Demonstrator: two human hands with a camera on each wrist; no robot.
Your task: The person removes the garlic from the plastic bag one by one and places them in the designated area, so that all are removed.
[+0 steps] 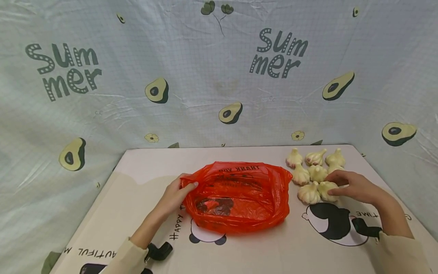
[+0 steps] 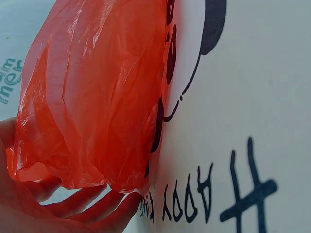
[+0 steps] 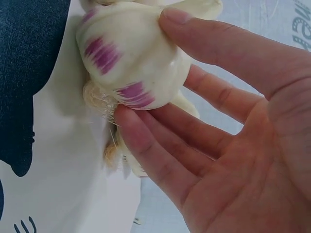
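A red plastic bag lies on the table with its mouth spread wide. My left hand grips the bag's left rim, thumb inside and fingers along the outside. From the left wrist view, those fingers run beneath the bag's edge. At the right, my right hand holds a garlic bulb between thumb and fingers. Purple streaks mark this bulb in the right wrist view, where the thumb touches its upper side. Several other white garlic bulbs sit close together around that hand.
The white table carries printed cartoon faces and lettering. Behind it hangs a pale cloth with avocado prints. A dark object shows at the lower left edge. Black devices are strapped at both wrists.
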